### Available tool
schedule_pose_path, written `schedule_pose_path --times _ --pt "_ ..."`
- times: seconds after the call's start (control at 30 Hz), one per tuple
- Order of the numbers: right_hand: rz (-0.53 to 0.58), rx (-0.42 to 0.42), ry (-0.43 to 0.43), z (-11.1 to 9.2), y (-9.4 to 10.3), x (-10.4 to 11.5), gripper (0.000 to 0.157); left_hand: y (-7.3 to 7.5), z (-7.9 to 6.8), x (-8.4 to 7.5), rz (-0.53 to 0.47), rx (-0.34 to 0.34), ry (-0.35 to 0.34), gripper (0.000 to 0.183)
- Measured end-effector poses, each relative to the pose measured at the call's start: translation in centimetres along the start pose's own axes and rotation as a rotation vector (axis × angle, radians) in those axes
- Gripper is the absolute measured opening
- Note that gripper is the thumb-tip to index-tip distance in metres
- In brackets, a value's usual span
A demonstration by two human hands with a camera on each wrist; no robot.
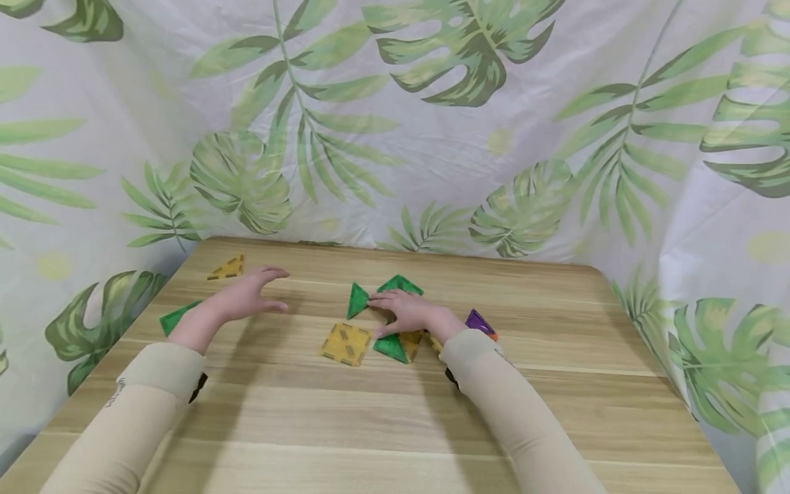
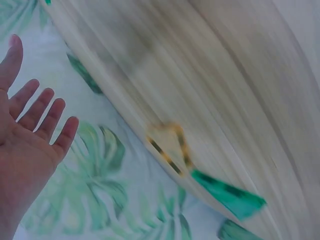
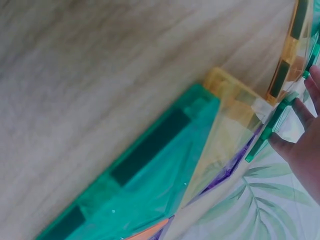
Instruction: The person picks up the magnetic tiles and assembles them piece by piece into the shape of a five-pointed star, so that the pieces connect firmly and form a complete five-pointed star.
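Note:
My left hand (image 1: 243, 295) hovers over the left part of the table, fingers spread and holding nothing; its bare palm shows in the left wrist view. My right hand (image 1: 404, 310) reaches over a group of translucent magnetic tiles, with its fingers fairly straight. Its fingertips are right at a small green triangle tile (image 1: 357, 300), and its thumb is beside a yellow square tile (image 1: 345, 344). Another green tile (image 1: 400, 283) lies just beyond the fingers. Below the palm is a green triangle tile (image 1: 392, 348) against a yellow tile (image 1: 410, 345). The hand hides part of this group.
A purple triangle tile (image 1: 478, 322) with an orange piece at its edge lies right of the right wrist. At the far left are a yellow triangle tile (image 1: 227, 268) and a green tile (image 1: 177, 317), partly behind the left forearm. A leaf-print cloth (image 1: 432, 171) hangs behind the wooden table (image 1: 345, 439).

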State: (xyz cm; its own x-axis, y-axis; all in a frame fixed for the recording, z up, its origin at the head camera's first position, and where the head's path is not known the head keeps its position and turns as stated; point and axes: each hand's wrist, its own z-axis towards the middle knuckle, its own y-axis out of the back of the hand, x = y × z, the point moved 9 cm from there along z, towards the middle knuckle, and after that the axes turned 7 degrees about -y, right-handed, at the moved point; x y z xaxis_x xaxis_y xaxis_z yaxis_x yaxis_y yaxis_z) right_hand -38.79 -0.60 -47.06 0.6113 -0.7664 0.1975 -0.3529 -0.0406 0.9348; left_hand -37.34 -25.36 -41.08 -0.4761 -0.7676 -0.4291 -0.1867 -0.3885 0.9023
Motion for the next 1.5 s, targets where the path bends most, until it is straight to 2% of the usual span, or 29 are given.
schedule_pose_path --times 0.17,0.3,0.43,0.57,0.7,0.9,1.1,1.5 --pt "0.004 -0.007 0.0 0.0 0.1 -0.1 0.076 2.0 -1.2 2.2 0.102 -0.032 0.01 0.076" --pt "-0.008 -0.003 -0.003 0.0 0.0 -0.2 0.077 2.4 -2.2 4.5 0.109 -0.007 0.056 0.079" --pt "-0.014 -0.002 0.0 0.0 0.0 -0.2 0.078 2.2 -3.2 7.2 0.119 0.022 0.118 0.079" --pt "-0.022 -0.005 0.008 0.0 -0.1 0.0 0.078 1.4 -4.2 9.6 0.136 0.051 0.184 0.082" --pt "-0.023 -0.002 0.009 0.1 -0.2 0.1 0.079 0.5 -4.8 10.9 0.132 0.053 0.195 0.078" --pt "-0.02 0.001 0.004 0.1 -0.2 0.0 0.079 0.0 -4.5 10.9 0.157 0.029 0.165 0.068" --pt "-0.018 -0.004 0.001 0.1 -0.1 -0.2 0.079 -0.2 -3.5 10.1 0.214 0.028 0.138 0.063" --pt "-0.029 -0.004 -0.001 0.1 -0.3 -0.3 0.079 -1.5 -1.4 7.9 0.156 0.06 0.125 0.063"
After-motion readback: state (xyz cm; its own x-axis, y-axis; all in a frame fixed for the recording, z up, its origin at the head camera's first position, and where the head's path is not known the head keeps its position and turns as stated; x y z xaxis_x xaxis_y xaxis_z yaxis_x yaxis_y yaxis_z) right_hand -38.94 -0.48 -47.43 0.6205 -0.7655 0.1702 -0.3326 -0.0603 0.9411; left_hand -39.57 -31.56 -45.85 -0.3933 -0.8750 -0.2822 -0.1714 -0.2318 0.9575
